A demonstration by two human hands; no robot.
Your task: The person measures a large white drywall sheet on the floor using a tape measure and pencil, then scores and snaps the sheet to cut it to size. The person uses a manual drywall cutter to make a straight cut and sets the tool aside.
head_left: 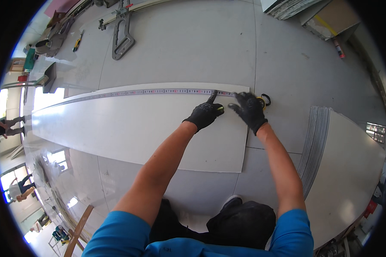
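Note:
A long white board lies on the grey tiled floor, with an extended measuring tape along its far edge. My left hand, in a black glove, rests its index finger on the tape and has the other fingers closed on a small green object, too small to name. My right hand, gloved too, is slightly blurred over the tape near the board's right end, fingers spread and curved. The yellow-and-black tape case sits just beyond it, partly hidden by those fingers.
Stacked boards lie at right. A grey metal clamp-like tool on a rail and a yellow knife are at the back. A red tube lies top right. Two people stand far left, near a wooden strip.

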